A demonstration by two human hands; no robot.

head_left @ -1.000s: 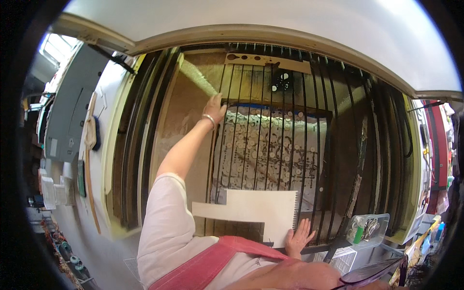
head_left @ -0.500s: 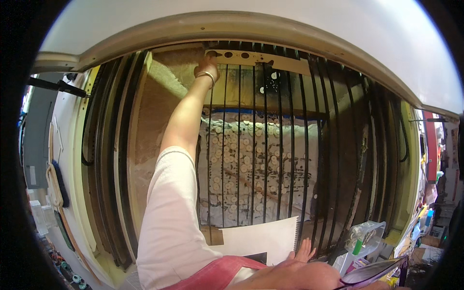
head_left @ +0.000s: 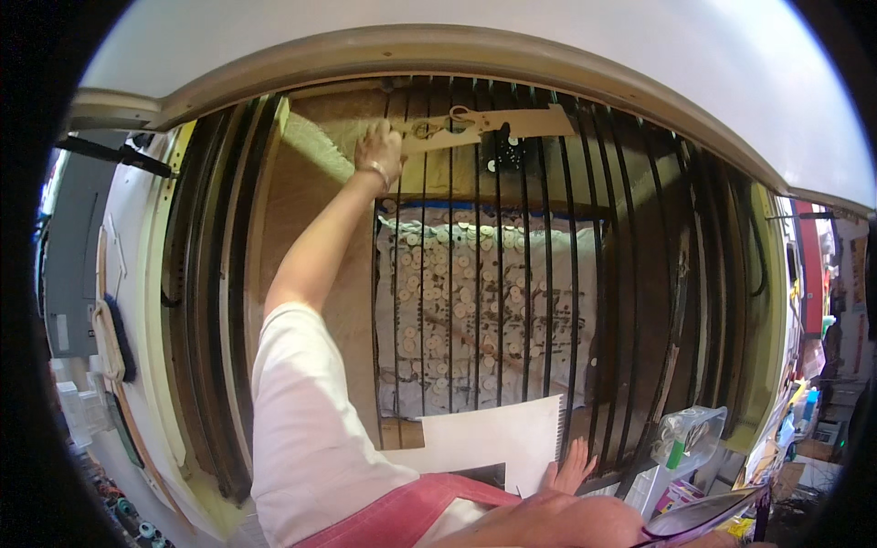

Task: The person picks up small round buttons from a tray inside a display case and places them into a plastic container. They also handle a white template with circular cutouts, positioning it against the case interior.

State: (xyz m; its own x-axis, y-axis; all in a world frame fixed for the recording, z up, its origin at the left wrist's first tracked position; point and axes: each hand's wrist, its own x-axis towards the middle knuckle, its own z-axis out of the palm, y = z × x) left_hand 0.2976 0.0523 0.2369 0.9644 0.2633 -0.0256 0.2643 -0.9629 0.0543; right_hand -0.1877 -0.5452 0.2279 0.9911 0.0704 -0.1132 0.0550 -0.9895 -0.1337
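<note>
Stretched out over dark parallel slats, my left hand [head_left: 379, 151] grips the left end of a thin tan cut-out strip [head_left: 523, 122] with round holes. The strip slopes upward to the right, and a loose-looking ring [head_left: 461, 117] stands out at one hole. My fingers partly hide the held end. At the lower edge my right hand [head_left: 570, 468] has its fingers extended beside a white sheet [head_left: 493, 438] with a toothed right edge. Whether it touches the sheet or a slat, I cannot tell. Its palm is partly hidden by my arm.
Below the slats [head_left: 475, 301] lies a pale cloth [head_left: 585, 320] scattered with many small discs. A clear plastic tub [head_left: 692, 437] stands at the lower right. A brush [head_left: 119, 338] hangs on the left, and a raised white cover [head_left: 475, 36] arches across the top.
My left hand has drawn the strip's left end down and slightly left, tilting it. A ring now shows out of line with its hole. My right hand has barely moved.
</note>
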